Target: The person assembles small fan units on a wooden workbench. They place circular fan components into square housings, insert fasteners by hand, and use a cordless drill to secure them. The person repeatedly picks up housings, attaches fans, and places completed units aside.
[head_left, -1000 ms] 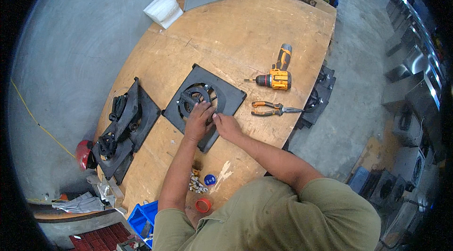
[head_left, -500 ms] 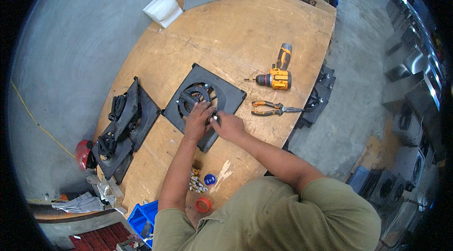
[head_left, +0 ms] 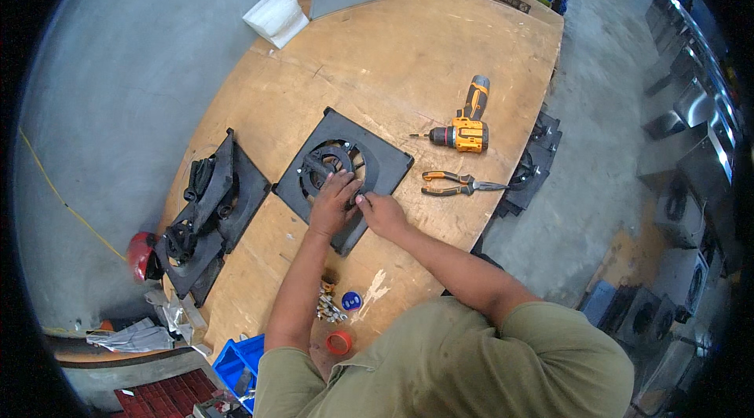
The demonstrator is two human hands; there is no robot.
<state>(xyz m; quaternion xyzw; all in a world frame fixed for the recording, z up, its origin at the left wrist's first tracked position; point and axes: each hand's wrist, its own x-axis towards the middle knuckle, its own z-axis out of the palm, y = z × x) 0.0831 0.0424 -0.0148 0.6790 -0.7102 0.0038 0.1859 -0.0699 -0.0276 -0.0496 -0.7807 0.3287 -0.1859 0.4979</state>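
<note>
A square black fan panel [head_left: 389,155] with a round opening lies on the table in front of me. A black fan motor [head_left: 318,166] sits in that opening. My left hand [head_left: 336,202] is over the near side of the opening, its fingers bent down onto the panel. Close beside it, my right hand [head_left: 382,215] is closed, thumb and fingers pinched together at the panel's near right side. What lies between those fingers is hidden.
Right of the panel lie a yellow-black cordless drill [head_left: 469,133] and orange-black pliers [head_left: 463,184]. More black fan panels [head_left: 243,190] are stacked at left. Nearer me are small metal parts [head_left: 330,308], a blue cap [head_left: 351,300], a red ring-shaped lid [head_left: 338,342] and a blue bin [head_left: 239,363].
The hands stay at the same spot on the panel. A small shiny piece seen by the right fingertips before is now covered. The whole view has shifted slightly.
</note>
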